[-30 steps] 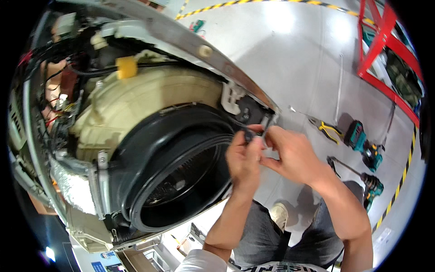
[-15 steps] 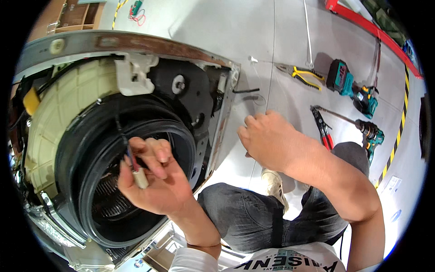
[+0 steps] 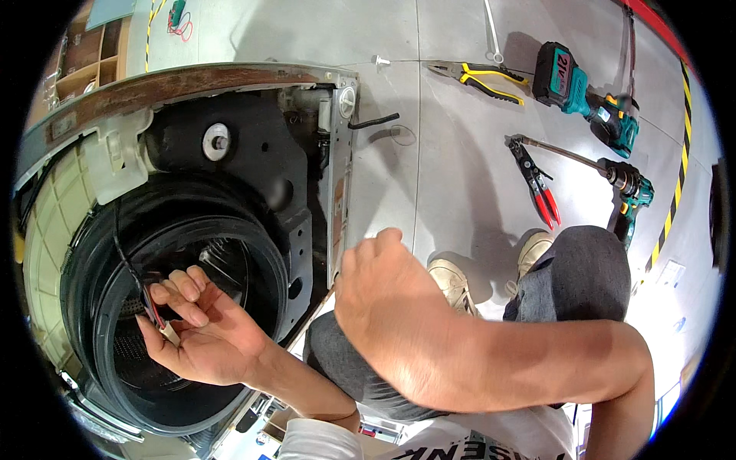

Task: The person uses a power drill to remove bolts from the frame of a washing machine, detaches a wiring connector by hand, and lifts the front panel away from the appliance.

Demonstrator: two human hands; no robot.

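Note:
My left hand [image 3: 208, 337], palm up, holds a small white plug connector [image 3: 170, 333] between thumb and fingers. Red and dark wires run from it into a black-sleeved wire harness [image 3: 125, 257], which hangs down from above. Behind this hand is the round opening of a washing machine, ringed by a black rubber gasket [image 3: 79, 284]; the metal drum shows inside. My right hand [image 3: 391, 303] is closed, back of the hand up, in front of the machine's right edge and apart from the left hand. Its fingertips and anything in them are hidden.
The machine's rusty metal frame [image 3: 222, 79] borders the opening. On the floor to the right lie yellow-black pliers [image 3: 479, 80], red-handled pliers [image 3: 537, 184], a cordless tool [image 3: 571, 88] and a cordless drill [image 3: 629, 188]. A black cable end [image 3: 376, 120] sticks out from the frame.
The view has shifted, so the machine appears further left. My right hand has come nearer the machine's edge and my left forearm, still closed. My left hand keeps hold of the connector.

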